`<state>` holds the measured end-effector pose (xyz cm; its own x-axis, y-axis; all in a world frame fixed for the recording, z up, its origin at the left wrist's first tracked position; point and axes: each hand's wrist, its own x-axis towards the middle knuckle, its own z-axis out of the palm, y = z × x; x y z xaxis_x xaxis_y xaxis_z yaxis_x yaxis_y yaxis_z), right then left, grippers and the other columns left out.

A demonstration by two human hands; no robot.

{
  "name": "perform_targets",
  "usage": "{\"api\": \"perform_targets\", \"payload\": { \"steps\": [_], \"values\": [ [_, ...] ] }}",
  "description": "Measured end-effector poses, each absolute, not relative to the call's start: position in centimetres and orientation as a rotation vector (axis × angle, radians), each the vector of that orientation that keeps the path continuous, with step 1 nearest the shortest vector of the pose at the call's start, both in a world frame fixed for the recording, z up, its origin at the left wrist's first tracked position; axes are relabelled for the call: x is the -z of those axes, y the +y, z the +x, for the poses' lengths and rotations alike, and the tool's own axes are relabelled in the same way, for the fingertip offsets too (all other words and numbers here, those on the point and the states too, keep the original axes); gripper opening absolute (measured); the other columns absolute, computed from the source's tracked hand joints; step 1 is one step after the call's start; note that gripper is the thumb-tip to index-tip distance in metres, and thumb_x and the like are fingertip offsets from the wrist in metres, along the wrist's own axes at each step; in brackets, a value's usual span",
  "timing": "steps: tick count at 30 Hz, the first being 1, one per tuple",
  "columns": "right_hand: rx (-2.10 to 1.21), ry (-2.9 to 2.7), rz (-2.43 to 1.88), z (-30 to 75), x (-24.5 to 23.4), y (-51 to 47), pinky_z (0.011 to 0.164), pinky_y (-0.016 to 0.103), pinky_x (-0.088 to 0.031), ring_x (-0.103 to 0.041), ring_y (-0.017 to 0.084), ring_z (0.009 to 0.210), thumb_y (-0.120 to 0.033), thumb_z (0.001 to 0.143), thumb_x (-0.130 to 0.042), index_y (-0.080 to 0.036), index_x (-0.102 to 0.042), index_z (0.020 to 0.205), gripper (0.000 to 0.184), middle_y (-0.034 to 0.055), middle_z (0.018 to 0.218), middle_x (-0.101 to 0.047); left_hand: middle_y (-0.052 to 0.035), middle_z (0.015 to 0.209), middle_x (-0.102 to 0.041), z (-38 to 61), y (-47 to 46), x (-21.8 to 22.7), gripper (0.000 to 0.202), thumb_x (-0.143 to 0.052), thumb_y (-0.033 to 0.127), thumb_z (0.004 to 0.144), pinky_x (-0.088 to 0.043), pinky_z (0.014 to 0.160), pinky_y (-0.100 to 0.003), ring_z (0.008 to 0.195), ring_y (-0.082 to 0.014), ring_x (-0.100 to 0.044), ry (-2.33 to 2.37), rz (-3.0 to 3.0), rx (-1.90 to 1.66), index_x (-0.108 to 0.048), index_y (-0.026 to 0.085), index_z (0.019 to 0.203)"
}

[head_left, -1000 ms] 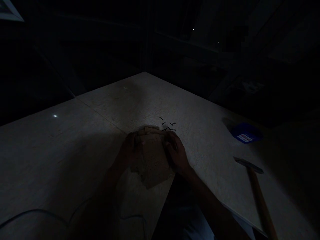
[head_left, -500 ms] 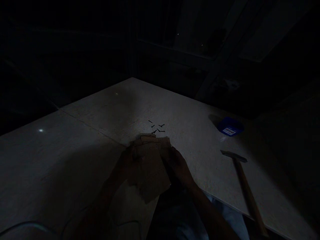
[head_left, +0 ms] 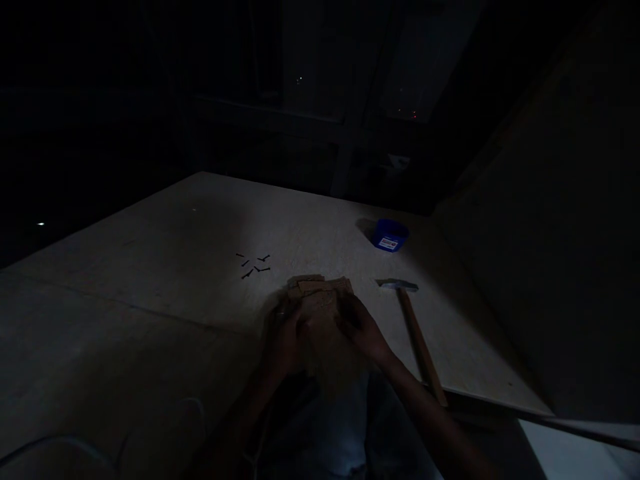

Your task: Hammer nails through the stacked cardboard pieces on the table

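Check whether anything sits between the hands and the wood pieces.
Nothing visible does. The left hand and right hand both grip the wood pieces, one on each side. The nails lie apart to the left, the hammer apart to the right.

hands: left hand [head_left: 286, 337] and right hand [head_left: 361, 328] grip wood pieces [head_left: 320, 297]
nearby: nails [head_left: 253, 264], hammer [head_left: 411, 328], blue tub [head_left: 390, 235]
surface: table [head_left: 150, 280]

left hand [head_left: 287, 337] fingers curled | right hand [head_left: 363, 330] apparently curled too | both forearms angled inward
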<state>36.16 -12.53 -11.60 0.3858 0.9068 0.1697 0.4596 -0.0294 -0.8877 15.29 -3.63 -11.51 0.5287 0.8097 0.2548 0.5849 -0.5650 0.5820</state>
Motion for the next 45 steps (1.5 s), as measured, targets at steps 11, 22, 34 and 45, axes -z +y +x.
{"api": "perform_targets", "payload": {
  "steps": [11,22,34,45],
  "values": [
    [-0.386,-1.275,-1.778,42.3,11.7,-14.6,0.116,0.061,-0.031,-0.037,0.036,0.146,-0.049,0.089,-0.063,-0.023,-0.064,0.135,0.053,0.0149,0.155,-0.047,-0.0268,0.152,-0.043,25.8,-2.9,12.0,0.066,-0.055,0.047,0.094,-0.032,0.116,-0.058,0.146,-0.038,-0.034,1.203,2.394,-0.726,-0.042,0.009,0.146],
    [-0.503,-1.093,-1.559,42.6,13.1,-15.2,0.116,0.06,-0.034,-0.041,0.032,0.144,-0.039,0.084,-0.07,-0.028,-0.068,0.124,0.042,0.011,0.151,-0.051,-0.0271,0.158,-0.033,26.5,-4.4,11.4,0.069,-0.045,0.053,0.097,-0.033,0.113,-0.061,0.149,-0.0402,-0.027,1.362,2.419,-0.701,-0.04,0.009,0.149],
    [-0.472,-1.179,-1.609,42.4,11.7,-15.3,0.115,0.06,-0.035,-0.047,0.035,0.137,-0.043,0.09,-0.062,-0.022,-0.056,0.141,0.056,0.0144,0.145,-0.057,-0.0214,0.159,-0.035,27.6,-5.8,9.5,0.07,-0.052,0.057,0.092,-0.02,0.118,-0.063,0.152,-0.0399,-0.019,1.182,2.65,-0.512,-0.047,0.015,0.148],
    [-0.426,-1.094,-1.64,42.1,11.4,-15.3,0.111,0.053,-0.041,-0.054,0.032,0.13,-0.043,0.091,-0.059,-0.014,-0.05,0.141,0.059,0.0191,0.14,-0.058,-0.024,0.16,-0.033,26.8,-4.9,11.8,0.089,-0.05,0.067,0.09,-0.025,0.119,-0.059,0.151,-0.0391,-0.023,1.11,2.602,-0.703,-0.027,0.012,0.156]
  ]
}}
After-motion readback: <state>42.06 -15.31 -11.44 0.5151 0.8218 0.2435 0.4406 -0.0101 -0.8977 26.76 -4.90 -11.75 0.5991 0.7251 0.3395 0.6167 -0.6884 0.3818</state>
